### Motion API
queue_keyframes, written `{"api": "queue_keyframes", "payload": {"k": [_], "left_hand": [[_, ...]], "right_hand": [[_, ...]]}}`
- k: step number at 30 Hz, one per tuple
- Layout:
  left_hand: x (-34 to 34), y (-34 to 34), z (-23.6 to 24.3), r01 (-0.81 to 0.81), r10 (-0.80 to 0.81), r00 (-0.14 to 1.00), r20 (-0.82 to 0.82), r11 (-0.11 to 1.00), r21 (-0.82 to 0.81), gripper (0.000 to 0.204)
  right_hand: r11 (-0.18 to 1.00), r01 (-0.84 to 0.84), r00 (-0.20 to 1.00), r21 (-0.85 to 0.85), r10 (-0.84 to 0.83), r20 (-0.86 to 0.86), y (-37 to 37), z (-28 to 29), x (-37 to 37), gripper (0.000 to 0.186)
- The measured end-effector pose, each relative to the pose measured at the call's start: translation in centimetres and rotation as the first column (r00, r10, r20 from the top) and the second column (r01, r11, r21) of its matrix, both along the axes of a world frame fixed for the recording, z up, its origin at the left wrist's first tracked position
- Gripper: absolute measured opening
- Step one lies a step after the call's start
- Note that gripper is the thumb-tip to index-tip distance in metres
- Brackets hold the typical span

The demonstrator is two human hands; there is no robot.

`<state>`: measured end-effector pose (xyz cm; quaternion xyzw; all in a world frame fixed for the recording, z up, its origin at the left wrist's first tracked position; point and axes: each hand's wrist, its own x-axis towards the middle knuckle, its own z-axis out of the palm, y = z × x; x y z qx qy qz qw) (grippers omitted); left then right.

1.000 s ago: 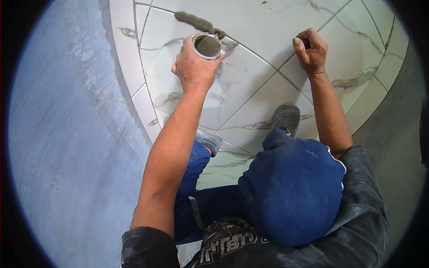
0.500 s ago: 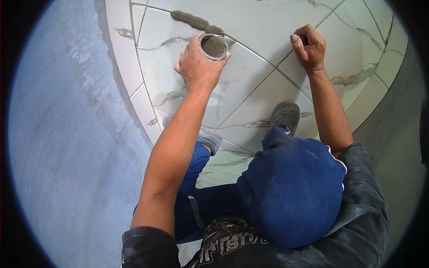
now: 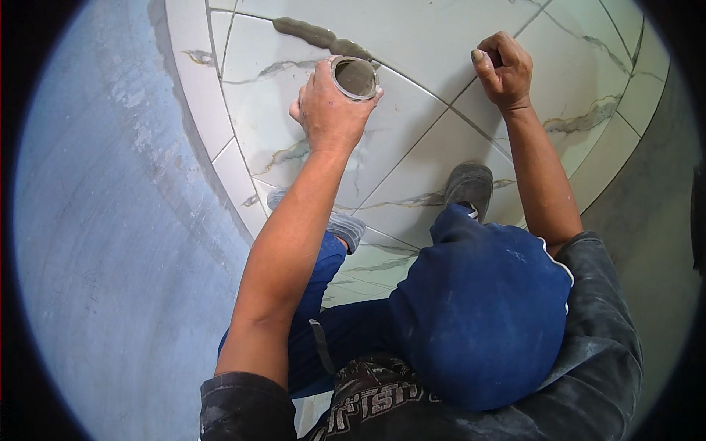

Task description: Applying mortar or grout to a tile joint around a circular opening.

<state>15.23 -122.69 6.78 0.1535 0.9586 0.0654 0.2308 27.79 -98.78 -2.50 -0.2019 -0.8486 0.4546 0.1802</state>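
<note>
My left hand [image 3: 329, 110] grips a small clear cup [image 3: 357, 96] around its sides, its fingers and thumb wrapped below the rim. Grey paste [image 3: 356, 76] shows inside the cup, whose mouth faces up toward me. Just beyond it, a thick, lumpy bead of the same grey paste [image 3: 305, 32] lies along a joint between white tiles. Its right end runs up to the cup's rim. Off to the right, my right hand [image 3: 505, 72] is curled above the tiles, thumb against the fingers. Nothing shows in it, and its palm is in shadow.
White tiles with grey-gold veins [image 3: 408, 158] cover the floor, with dark joints between them. A blue-painted surface [image 3: 95, 220] borders them at left. My dark shoe [image 3: 468, 187] and grey striped footwear [image 3: 347, 229] rest on the tiles. A dark grey surface [image 3: 647, 242] lies at right.
The cup in my left hand has shifted slightly right along the joint, and the paste bead reaches a little farther right. My right hand stays curled, nearly in the same place.
</note>
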Motion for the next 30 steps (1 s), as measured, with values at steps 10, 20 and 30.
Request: {"api": "queue_keyframes", "payload": {"k": [10,20,30], "left_hand": [[0.8,0.9,0.2,0.023,-0.022,0.999,0.041,1.000,-0.018,0.075],[2.0,1.1,0.4,0.030,-0.033,0.996,0.078,0.999,0.036,0.070],[3.0,1.8,0.4,0.115,-0.113,0.990,0.086,0.993,-0.013,0.077]], "right_hand": [[1.000,0.013,1.000,-0.010,-0.013,-0.002,0.0,-0.2,0.1,0.029],[1.000,0.013,1.000,-0.002,-0.013,0.011,0.1,-0.4,0.1,0.032],[1.000,-0.010,0.999,-0.007,0.010,-0.043,0.2,-0.6,0.3,0.027]]}}
